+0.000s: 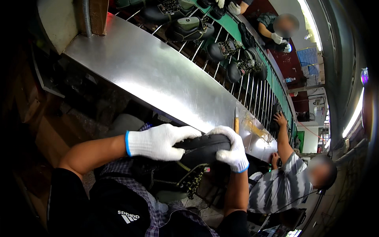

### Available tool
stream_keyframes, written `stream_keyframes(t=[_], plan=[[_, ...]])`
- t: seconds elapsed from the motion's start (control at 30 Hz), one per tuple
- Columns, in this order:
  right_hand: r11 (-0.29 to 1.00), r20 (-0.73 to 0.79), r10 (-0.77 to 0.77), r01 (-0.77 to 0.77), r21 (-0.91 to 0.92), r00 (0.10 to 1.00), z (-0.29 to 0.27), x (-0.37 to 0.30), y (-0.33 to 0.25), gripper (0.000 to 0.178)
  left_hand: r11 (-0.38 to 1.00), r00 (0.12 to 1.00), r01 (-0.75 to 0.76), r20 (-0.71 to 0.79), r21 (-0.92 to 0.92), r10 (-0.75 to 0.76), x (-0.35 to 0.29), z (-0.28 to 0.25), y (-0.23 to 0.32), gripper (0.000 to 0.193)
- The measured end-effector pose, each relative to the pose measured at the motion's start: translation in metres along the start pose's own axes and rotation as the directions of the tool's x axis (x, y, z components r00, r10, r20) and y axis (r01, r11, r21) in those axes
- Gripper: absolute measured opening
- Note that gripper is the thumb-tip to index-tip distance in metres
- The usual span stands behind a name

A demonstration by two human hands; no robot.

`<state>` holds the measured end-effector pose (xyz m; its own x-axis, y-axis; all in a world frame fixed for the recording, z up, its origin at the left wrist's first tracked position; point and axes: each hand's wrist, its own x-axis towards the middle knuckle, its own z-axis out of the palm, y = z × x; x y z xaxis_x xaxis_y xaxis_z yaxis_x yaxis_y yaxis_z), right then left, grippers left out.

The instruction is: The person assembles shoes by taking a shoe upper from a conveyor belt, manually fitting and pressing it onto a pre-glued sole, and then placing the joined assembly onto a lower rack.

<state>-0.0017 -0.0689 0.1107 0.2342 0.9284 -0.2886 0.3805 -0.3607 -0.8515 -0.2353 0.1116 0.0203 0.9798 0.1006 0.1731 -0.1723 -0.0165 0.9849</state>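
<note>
A black work shoe (197, 157) with yellow-green stitching is held in front of my body, over my lap. Speckled black-and-yellow laces (192, 185) hang from it, and a grey-green piece (171, 196) shows at its lower end. My left hand (164, 141), in a white knit glove with a blue cuff, grips the left side of the shoe near its sole edge. Wrapped round the rounded end on the other side is my right hand (233, 149), gloved alike. A knife (236, 121) with a wooden handle lies on the metal bench just beyond the right hand.
The shiny metal bench (146, 75) runs diagonally ahead. Behind it, a rack of metal rods (246, 91) carries several black shoes (189, 29). A yellowish translucent item (256, 128) lies near the knife. One co-worker (282, 181) sits at right; another (268, 31) works across the line.
</note>
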Motion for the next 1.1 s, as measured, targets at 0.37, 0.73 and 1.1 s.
stream_keyframes(t=[0.37, 0.73, 1.1], plan=[[0.985, 0.01, -0.141, 0.139, 0.104, 0.99, 0.003, 0.002, 0.016, 0.074, 0.966, 0.976, -0.1, -0.167, 0.24, 0.142, -0.028, 0.016, 0.006, 0.077], [0.994, -0.033, -0.039, 0.042, 0.104, 0.999, 0.008, -0.008, 0.013, 0.072, 0.945, 0.979, -0.097, -0.141, 0.312, 0.147, -0.03, 0.022, 0.002, 0.083], [0.969, -0.054, -0.069, 0.08, 0.233, 0.996, 0.019, 0.0, 0.041, 0.097, 0.944, 0.976, -0.104, -0.15, 0.313, 0.157, -0.066, 0.026, -0.005, 0.075]])
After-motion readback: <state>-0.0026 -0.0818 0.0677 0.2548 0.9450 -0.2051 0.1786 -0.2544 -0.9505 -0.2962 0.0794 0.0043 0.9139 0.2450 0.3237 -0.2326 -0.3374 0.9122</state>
